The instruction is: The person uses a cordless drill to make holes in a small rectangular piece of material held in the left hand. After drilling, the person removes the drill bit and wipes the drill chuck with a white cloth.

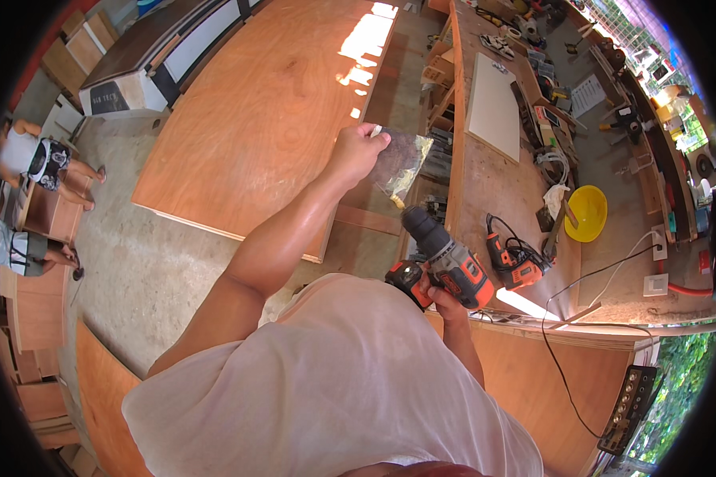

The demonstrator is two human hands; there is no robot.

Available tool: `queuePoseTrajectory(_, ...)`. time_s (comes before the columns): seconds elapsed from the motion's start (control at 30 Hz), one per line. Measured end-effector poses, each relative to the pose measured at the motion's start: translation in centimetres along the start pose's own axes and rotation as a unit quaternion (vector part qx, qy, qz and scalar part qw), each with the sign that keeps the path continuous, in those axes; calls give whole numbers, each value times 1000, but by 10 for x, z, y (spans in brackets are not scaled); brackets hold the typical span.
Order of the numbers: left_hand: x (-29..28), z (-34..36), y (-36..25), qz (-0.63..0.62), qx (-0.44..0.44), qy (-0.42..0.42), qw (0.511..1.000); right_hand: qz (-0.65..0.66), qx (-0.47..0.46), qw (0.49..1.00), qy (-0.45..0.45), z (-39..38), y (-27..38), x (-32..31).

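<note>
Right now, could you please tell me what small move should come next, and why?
Perhaps ease the drill, held in the right hand, slightly back: its front end appears close to the lower edge of the flat stained piece, which the left hand pinches at its upper left.

The left hand (362, 151) holds a flat sheet (398, 157) ahead of the cordless drill (460, 274), held in the right hand (445, 302). A plywood panel (254, 135) lies left of the counter (485, 183). On the counter: corded power tool (523, 274), right of the drill; bowl (590, 215), farther right; flat board (493, 111), beyond both.
</note>
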State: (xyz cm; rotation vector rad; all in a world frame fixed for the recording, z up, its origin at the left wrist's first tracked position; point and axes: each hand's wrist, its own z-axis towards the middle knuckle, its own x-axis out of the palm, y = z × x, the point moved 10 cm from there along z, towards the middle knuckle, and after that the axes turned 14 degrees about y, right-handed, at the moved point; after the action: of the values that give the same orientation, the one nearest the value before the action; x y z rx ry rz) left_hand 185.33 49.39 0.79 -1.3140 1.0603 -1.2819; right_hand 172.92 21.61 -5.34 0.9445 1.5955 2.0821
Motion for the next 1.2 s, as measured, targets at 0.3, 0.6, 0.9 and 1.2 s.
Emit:
queuePoseTrajectory(0.3, -3, 2, 8, -48, -14, -7, 999, 36, 2, 998, -45, 0, 4, 1)
queuePoseTrajectory(0.6, 2, 4, 7, -43, -19, 1, 999, 3, -11, 1000, -19, -3, 0, 1)
queuePoseTrajectory(0.9, 3, 8, 12, -38, -17, 6, 999, 23, -12, 999, -24, -3, 0, -2)
queuePoseTrajectory(1.2, 5, 3, 12, -12, -3, 10, 1000, 32, -2, 999, -32, -3, -3, -4)
